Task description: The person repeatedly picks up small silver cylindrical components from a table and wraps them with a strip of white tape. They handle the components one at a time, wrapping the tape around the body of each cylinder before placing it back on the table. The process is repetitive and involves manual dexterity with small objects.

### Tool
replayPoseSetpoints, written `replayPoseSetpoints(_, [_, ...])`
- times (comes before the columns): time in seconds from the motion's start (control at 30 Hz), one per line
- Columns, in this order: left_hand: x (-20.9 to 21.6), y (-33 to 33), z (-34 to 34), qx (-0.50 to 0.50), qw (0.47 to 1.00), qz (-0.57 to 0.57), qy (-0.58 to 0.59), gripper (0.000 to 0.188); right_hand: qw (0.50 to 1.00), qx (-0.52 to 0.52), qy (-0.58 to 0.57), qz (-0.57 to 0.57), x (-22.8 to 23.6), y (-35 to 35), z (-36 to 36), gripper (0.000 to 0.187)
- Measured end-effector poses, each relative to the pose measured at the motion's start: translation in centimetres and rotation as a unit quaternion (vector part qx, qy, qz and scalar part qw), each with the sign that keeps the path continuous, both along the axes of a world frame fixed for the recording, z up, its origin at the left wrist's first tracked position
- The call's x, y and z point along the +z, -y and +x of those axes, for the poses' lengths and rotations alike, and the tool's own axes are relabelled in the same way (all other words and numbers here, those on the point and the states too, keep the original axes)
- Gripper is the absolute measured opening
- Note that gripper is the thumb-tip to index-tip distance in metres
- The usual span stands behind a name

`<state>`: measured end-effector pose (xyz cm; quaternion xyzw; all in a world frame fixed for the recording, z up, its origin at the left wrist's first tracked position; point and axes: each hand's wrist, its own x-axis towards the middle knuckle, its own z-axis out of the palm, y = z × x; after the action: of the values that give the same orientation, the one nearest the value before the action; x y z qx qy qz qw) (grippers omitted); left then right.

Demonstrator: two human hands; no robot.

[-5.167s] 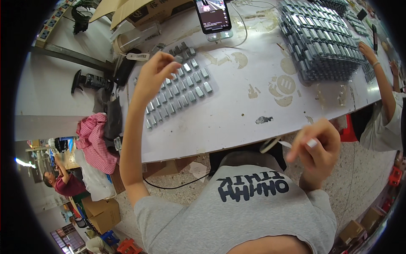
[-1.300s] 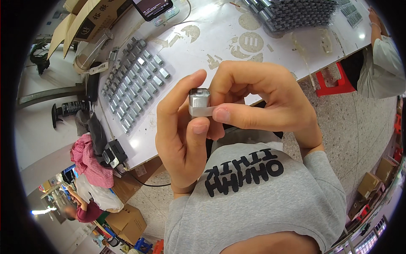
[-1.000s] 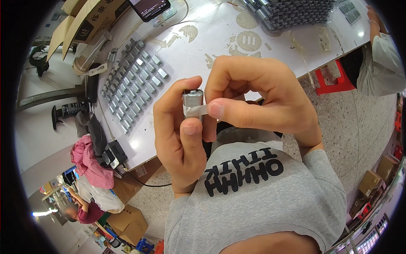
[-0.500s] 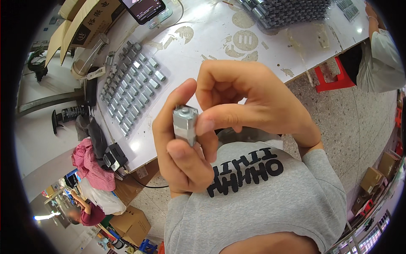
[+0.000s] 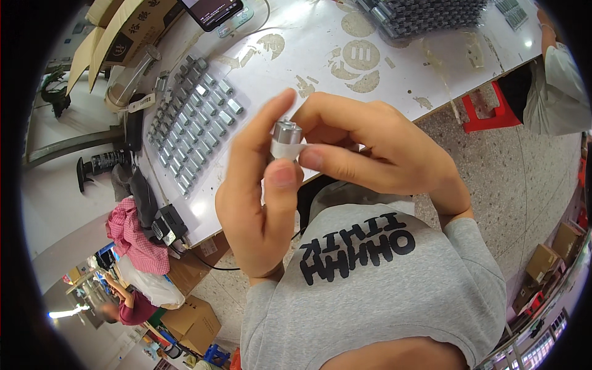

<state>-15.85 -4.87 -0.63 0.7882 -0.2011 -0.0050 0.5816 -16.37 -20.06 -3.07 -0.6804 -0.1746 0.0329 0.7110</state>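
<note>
My left hand (image 5: 256, 191) is closed around a small silver motor-like metal cylinder (image 5: 287, 131), its thumb below and its forefinger along the far side. A pale white band (image 5: 285, 150) wraps the lower part of the cylinder and runs toward my right thumb. My right hand (image 5: 382, 145) curls in from the right; its thumb tip presses at the band's end, and its other fingertips are partly hidden behind. To the left, a clear plastic tray (image 5: 233, 125) holds rows of similar silver pieces.
A dense stack of metal pieces (image 5: 425, 18) sits at the table's back. A phone (image 5: 213, 13) lies at the far edge, a cardboard box (image 5: 132, 34) at the far left. A red stool (image 5: 490, 114) and another person's arm (image 5: 547, 37) are at the right.
Both hands have moved slightly away from my body, carrying the metal cylinder. The cylinder has turned in my left fingers, and the white band now shows around it.
</note>
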Motion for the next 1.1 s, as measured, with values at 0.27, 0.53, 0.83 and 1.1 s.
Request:
replayPoseSetpoints(0.27, [-1.4,0.8,0.0,0.024,0.99,-0.136,-0.041,0.035,0.981,0.005,-0.136,0.135,0.8,-0.3,-1.3,0.007])
replayPoseSetpoints(0.53, [-1.2,1.9,-1.0,0.127,0.971,-0.183,-0.093,0.041,0.991,-0.035,-0.073,0.107,0.8,-1.1,-1.1,0.01])
replayPoseSetpoints(0.83, [-1.4,0.8,-0.6,0.035,0.973,-0.202,-0.107,0.039,0.986,-0.003,-0.141,0.092,1.0,-0.5,-0.3,0.017])
replayPoseSetpoints(1.1, [-1.7,-0.1,0.2,0.024,0.991,0.025,0.131,0.037,0.991,-0.051,-0.04,0.119,0.3,-1.7,-0.3,0.012])
